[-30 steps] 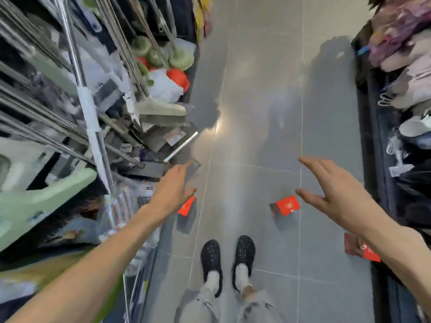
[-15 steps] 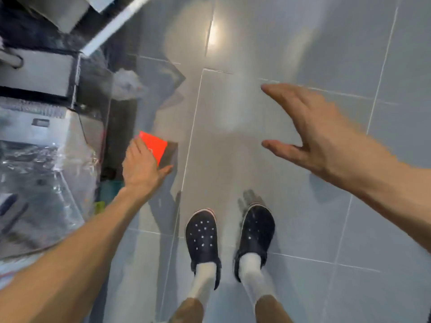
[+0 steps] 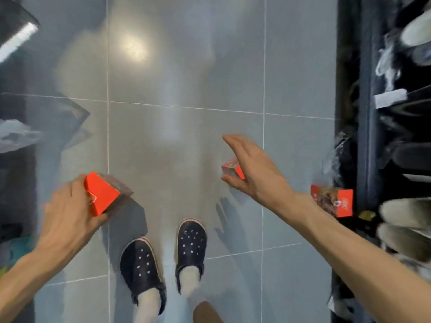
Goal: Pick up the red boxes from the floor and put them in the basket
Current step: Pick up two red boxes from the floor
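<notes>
My left hand [image 3: 67,215] grips a red box [image 3: 102,194] at the lower left, lifted above the grey floor tiles. My right hand [image 3: 254,171] hovers over a second red box [image 3: 231,169] on the floor, fingers spread around it, thumb below it; I cannot tell whether they touch it. A third red box [image 3: 333,202] lies on the floor against the foot of the right shelf, partly behind my right forearm. No basket is in view.
My two dark clogs [image 3: 163,257] stand on the tiled floor [image 3: 186,78] in the aisle. A dark shelf unit [image 3: 384,136] with shoes lines the right side. Shelving with wrapped goods [image 3: 16,136] lines the left side.
My left hand has closed on the red box and raised it off the floor. My right hand has dropped down over the second box. The view has swung right, showing the third box.
</notes>
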`<state>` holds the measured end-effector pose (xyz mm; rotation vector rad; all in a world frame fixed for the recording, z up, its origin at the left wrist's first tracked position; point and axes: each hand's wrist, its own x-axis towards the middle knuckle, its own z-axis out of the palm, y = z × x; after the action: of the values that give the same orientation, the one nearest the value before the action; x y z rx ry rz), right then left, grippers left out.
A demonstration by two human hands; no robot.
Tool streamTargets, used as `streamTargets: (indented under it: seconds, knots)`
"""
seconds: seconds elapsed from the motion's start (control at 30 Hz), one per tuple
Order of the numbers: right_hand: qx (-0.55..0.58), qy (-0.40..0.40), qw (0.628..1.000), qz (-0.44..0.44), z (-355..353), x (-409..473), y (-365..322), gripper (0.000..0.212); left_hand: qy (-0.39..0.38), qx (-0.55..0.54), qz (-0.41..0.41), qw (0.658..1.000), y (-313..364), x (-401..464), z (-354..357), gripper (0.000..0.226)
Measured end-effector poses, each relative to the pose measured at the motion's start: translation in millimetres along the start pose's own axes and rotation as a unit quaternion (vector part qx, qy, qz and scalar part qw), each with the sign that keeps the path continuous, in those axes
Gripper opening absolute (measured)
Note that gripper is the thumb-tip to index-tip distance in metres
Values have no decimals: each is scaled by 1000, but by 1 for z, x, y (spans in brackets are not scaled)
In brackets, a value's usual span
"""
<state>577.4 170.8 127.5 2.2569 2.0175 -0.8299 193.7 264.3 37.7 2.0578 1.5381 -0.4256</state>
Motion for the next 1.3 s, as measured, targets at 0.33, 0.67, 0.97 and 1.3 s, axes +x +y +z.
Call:
streamTargets:
  seconds: [0.33,0.67,0.97,1.3]
  knots:
    - [-299,-156,942,-4,127,6,146,95,-20,-29,105,994,49,36,37,96]
    - [-196,-66,978,42,111,1,142,62,-76,-11,90,993,23,21,12,99]
    - [-62,85,992,69,-138,-24,18,66,24,-51,97,994,87,-56,-190,86]
    - [-92,151,980,-95,-467,-106,-183,67,85,-168,28,982,85,-233,-421,91]
